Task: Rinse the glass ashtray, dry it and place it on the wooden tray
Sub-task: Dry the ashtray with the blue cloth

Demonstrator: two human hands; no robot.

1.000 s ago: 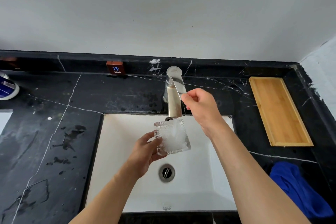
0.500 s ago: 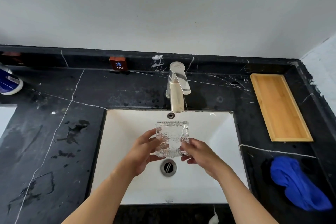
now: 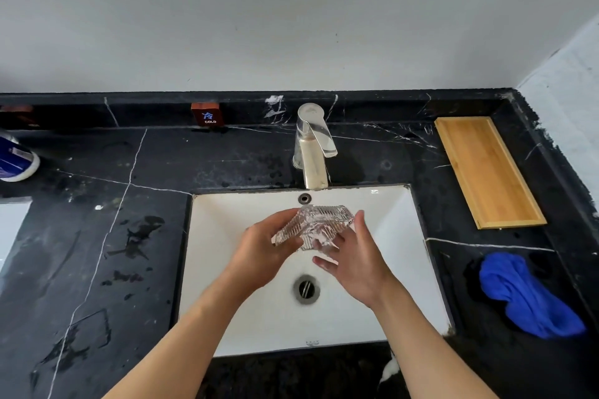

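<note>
The square ribbed glass ashtray (image 3: 319, 223) hangs tilted over the white sink (image 3: 227, 295), a little in front of the tap. My left hand (image 3: 265, 249) grips its left side. My right hand (image 3: 353, 256) cups its right side and underside, fingers spread against the glass. No water runs from the tap (image 3: 312, 152). The wooden tray (image 3: 486, 172) lies bare on the black counter at the back right. A crumpled blue cloth (image 3: 525, 295) lies on the counter to the right of the sink.
The black marble counter (image 3: 97, 236) has wet patches left of the sink. A blue-and-white container (image 3: 16, 159) stands at the far left edge. A small red "COLD" sign (image 3: 207, 115) sits on the back ledge. The drain (image 3: 306, 288) lies below my hands.
My right hand left the tap handle and came down to the ashtray. The water stopped. The ashtray has been tipped from facing up to a steep tilt.
</note>
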